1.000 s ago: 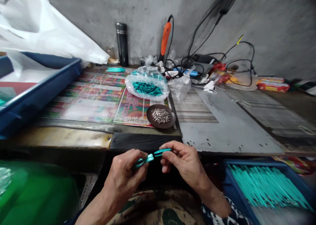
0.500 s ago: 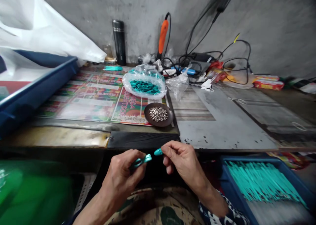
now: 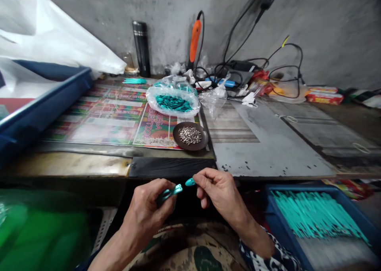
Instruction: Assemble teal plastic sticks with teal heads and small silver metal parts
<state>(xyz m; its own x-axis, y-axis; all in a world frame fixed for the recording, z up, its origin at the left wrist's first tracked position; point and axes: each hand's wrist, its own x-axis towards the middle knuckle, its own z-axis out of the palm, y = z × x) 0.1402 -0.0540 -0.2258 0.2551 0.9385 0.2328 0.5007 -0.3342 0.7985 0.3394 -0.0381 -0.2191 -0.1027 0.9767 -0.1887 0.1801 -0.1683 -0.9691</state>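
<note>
Closed around a slim teal plastic handle piece (image 3: 175, 190), my left hand (image 3: 150, 205) leaves its end with small holes sticking out toward the right. My right hand (image 3: 222, 195) pinches a small pointed teal plastic cap (image 3: 189, 181) between thumb and finger. A small gap separates the cap from the handle piece. Both hands are in front of the bench edge, above the lap. On the bench beyond them stands a brown dish (image 3: 205, 138) of small metal pins (image 3: 189, 135). Behind it, an open plastic bag (image 3: 151, 100) holds many teal caps (image 3: 172, 103).
A blue bin (image 3: 270, 207) at the lower right holds rows of teal sticks (image 3: 315, 213). Another blue tray (image 3: 44, 108) stands at left. Along the wall are a black flask (image 3: 142, 49), an orange-handled tool (image 3: 195, 41) and tangled cables (image 3: 235, 70). Green plastic (image 3: 38, 231) fills the lower left.
The view has shifted very slightly. Both hands keep their grips and stay almost in place; the cap's tip is turned a little, still apart from the handle piece.
</note>
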